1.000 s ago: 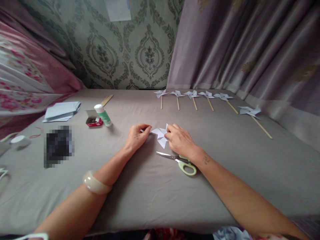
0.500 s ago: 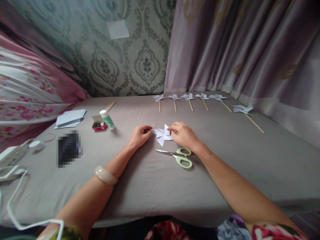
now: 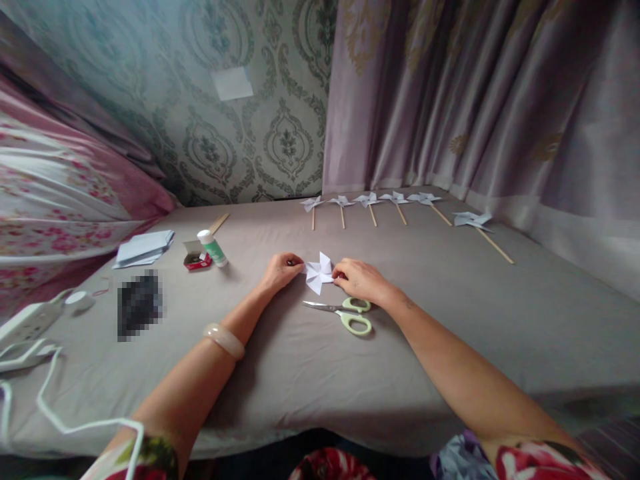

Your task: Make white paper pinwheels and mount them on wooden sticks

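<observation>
A white folded paper pinwheel (image 3: 317, 273) lies on the grey-covered surface (image 3: 310, 373) between my hands. My left hand (image 3: 281, 269) pinches its left edge with curled fingers. My right hand (image 3: 357, 281) has its fingers closed on the pinwheel's right edge. Green-handled scissors (image 3: 345, 314) lie just in front of my right wrist, blades pointing left.
Several finished pinwheels on wooden sticks (image 3: 371, 203) lie in a row at the back, one more (image 3: 479, 225) at the right. A glue stick (image 3: 213, 248), a small red box (image 3: 194, 256), a paper stack (image 3: 143, 248) and a power strip (image 3: 25, 323) sit at the left.
The camera has tilted up and drawn back, so the hands look smaller. Both hands stay on the paper pinwheel, and my right hand has slid to its right edge, uncovering more paper.
</observation>
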